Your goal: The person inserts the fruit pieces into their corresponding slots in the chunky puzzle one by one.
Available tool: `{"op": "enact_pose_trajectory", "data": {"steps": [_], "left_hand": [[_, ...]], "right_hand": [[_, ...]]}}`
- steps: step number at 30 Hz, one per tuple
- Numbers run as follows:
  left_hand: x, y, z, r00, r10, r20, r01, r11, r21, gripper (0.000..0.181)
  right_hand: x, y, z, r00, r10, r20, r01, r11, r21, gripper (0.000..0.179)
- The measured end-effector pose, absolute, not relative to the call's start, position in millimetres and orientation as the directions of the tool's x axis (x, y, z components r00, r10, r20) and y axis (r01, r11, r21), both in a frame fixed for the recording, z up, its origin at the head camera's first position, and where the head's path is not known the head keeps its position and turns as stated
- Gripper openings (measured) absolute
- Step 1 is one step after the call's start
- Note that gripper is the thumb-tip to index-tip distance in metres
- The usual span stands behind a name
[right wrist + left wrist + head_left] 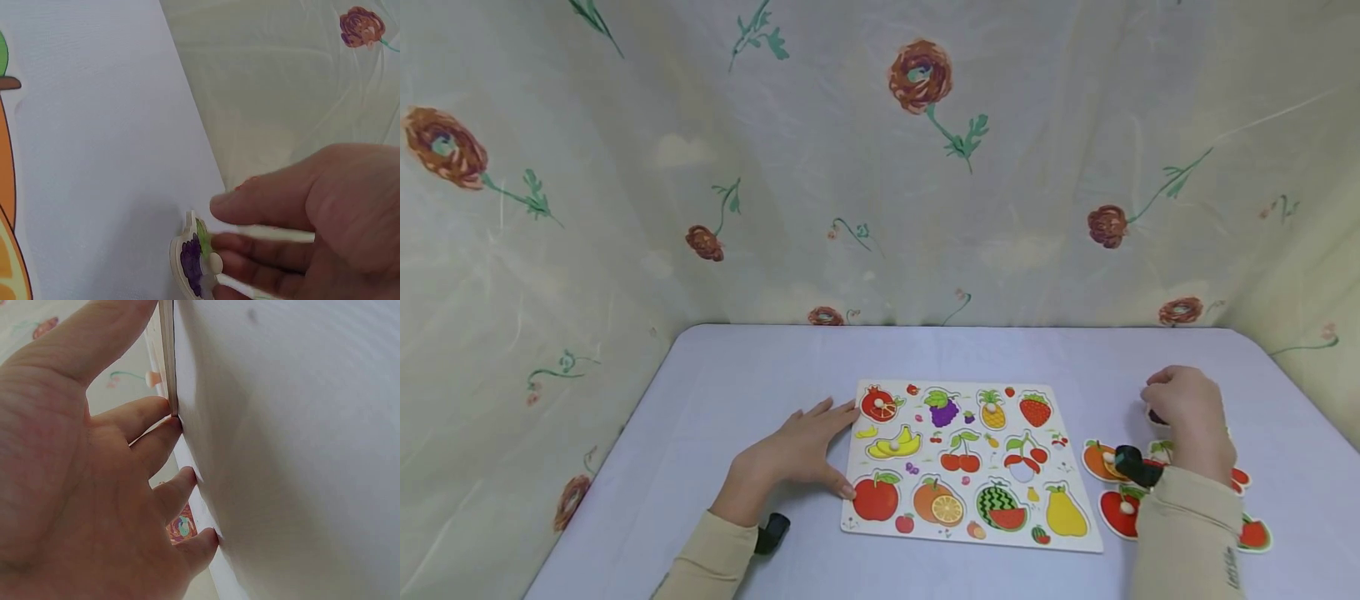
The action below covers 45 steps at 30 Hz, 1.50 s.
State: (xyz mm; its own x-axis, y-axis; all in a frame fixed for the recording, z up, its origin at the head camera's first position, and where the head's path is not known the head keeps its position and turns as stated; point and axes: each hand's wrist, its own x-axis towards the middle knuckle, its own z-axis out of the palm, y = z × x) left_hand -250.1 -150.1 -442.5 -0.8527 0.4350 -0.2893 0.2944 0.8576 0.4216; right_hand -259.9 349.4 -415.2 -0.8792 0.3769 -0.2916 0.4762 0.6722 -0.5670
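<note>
A fruit puzzle board point(925, 450) lies on the table, with knobs showing on its pomegranate point(878, 404) and pineapple point(992, 411). My left hand point(801, 446) rests at the board's left edge, fingers spread. In the left wrist view, two fingertips point(164, 428) touch the board's side near a corner. At the right, my right hand point(1191, 412) is over a grape piece point(192, 265) with a pale knob. Its fingers point(250, 269) reach right up to the knob, while the thumb stands apart above the piece. The head view hides most of this piece.
Several loose knobbed pieces lie right of the board, partly under the right forearm: an orange point(1099, 460), an apple point(1118, 515) and a watermelon piece point(1255, 535) among them. A flowered curtain point(880, 208) hangs behind the white table point(760, 367).
</note>
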Motion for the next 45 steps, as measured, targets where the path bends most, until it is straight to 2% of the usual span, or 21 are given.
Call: {"op": "enact_pose_trajectory", "data": {"steps": [6, 11, 30, 45], "left_hand": [[-249.1, -150.2, -442.1, -0.854, 0.433, -0.288, 0.292, 0.857, 0.425, 0.108], [-248.2, -149.8, -440.7, -0.854, 0.433, -0.288, 0.291, 0.857, 0.424, 0.108], [-249.8, -151.8, -443.8, -0.851, 0.443, -0.281, 0.302, 0.851, 0.43, 0.109], [-247.9, -150.2, -440.4, -0.851, 0.445, -0.28, 0.301, 0.849, 0.435, 0.108]], "right_hand": [[-256.8, 353.1, -416.2, -0.82, 0.475, -0.319, 0.565, 0.585, -0.582, 0.046], [-252.8, 353.2, -416.6, -0.799, 0.498, -0.337, 0.592, 0.555, -0.584, 0.048], [-251.4, 351.4, -414.8, -0.807, 0.494, -0.324, 0.584, 0.586, -0.562, 0.042], [-257.1, 346.5, -411.6, -0.853, 0.413, -0.319, 0.52, 0.629, -0.578, 0.045]]}}
